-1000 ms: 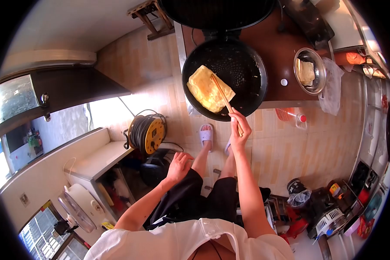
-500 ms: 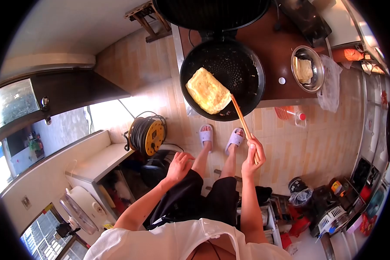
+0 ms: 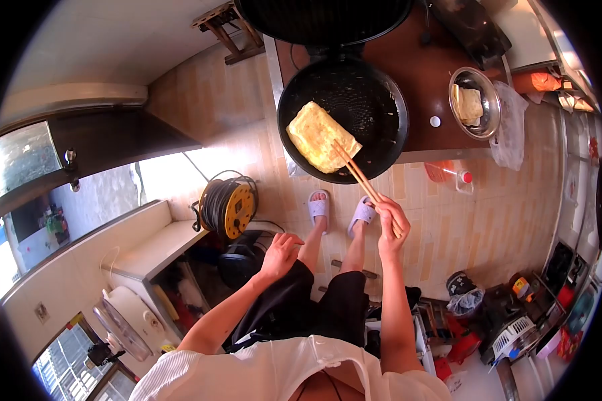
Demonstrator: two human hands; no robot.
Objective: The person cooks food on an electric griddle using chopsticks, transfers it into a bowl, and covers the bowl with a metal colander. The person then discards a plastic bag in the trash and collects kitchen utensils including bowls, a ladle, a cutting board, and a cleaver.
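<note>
My right hand (image 3: 393,224) is closed round a pair of wooden chopsticks (image 3: 360,175). Their tips rest on the near right part of a folded, golden flatbread (image 3: 319,137), which lies flat on the left side of a round black electric griddle (image 3: 374,134). The griddle's dark lid (image 3: 324,23) stands raised behind it. My left hand (image 3: 282,255) hangs over my lap with loosely bent fingers and nothing in it, well away from the griddle.
On the brown table (image 3: 427,100) stands a steel bowl (image 3: 495,117) with folded flatbread pieces, beside a clear plastic bag (image 3: 510,134) and a small white disc (image 3: 435,121). A plastic bottle (image 3: 458,177) is on the floor below. A yellow cable reel (image 3: 239,210) stands left of my feet.
The chopstick tips have moved from the flatbread's right corner onto its top, up and to the left. My right hand has shifted slightly right. The flatbread stays nearly in place.
</note>
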